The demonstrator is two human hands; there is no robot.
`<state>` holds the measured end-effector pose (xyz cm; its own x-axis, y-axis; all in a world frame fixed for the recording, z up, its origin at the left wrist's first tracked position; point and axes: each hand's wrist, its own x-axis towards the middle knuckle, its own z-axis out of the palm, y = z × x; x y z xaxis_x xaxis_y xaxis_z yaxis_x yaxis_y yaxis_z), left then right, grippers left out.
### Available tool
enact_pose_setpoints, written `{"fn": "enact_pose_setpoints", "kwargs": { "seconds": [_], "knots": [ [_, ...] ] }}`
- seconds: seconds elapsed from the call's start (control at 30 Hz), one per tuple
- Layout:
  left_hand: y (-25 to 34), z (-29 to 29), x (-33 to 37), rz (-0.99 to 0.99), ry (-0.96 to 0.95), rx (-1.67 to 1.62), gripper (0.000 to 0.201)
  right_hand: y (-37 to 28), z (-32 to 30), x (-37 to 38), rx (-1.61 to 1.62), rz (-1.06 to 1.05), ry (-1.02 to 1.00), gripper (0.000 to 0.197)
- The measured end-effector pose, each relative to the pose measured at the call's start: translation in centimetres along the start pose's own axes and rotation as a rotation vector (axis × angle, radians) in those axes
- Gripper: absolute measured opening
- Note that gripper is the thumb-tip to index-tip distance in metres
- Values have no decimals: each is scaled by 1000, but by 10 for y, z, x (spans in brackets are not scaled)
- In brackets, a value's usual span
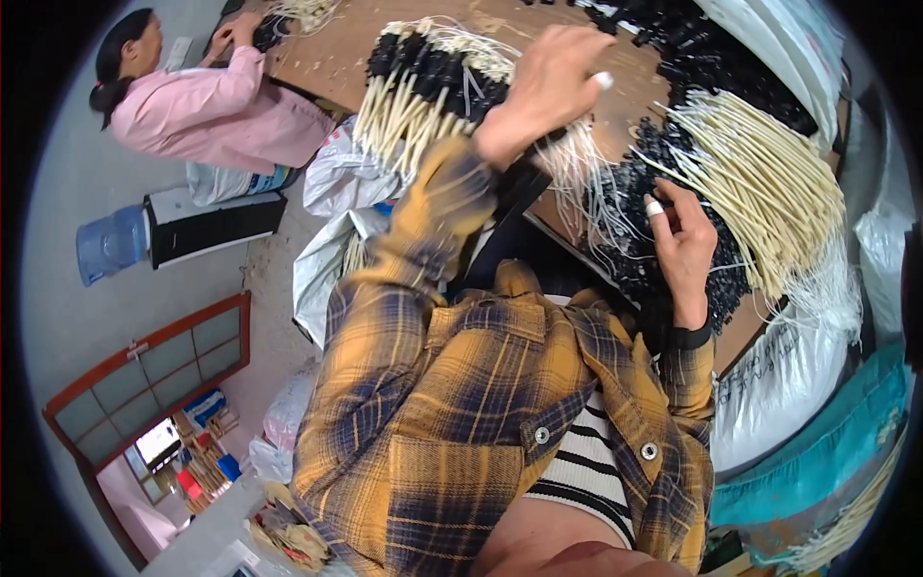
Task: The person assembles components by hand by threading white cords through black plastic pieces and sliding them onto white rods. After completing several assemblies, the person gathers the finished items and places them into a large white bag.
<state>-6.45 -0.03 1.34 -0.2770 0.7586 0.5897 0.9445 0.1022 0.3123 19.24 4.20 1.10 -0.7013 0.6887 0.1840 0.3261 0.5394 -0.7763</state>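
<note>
My left hand reaches over the brown table, its fingers stretched to the right and the taped thumb apart from them. Beside its wrist lies a bundle of cream-coloured cords with black end pieces. Loose thin white wires hang below this hand. My right hand is at a heap of small black parts. Its thumb, also taped white, and its bent forefinger stand slightly apart, and nothing shows clearly between them. Just right of it lies a big bundle of cream cords with white wire ends.
More black parts are heaped at the table's far right. White sacks and a teal sack stand along the right side. At the far left a person in pink works at the same table. A water bottle rests against a black-and-white cabinet.
</note>
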Motion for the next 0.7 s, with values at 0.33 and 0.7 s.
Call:
{"fn": "enact_pose_setpoints", "kwargs": {
  "seconds": [0.33,0.7],
  "knots": [
    [-69,110,42,-280,-531,34,34,56,-77,6,-701,77,98,16],
    [32,34,-3,-374,-718,-502,35,42,-74,-2,-563,-180,128,14]
  ]
}}
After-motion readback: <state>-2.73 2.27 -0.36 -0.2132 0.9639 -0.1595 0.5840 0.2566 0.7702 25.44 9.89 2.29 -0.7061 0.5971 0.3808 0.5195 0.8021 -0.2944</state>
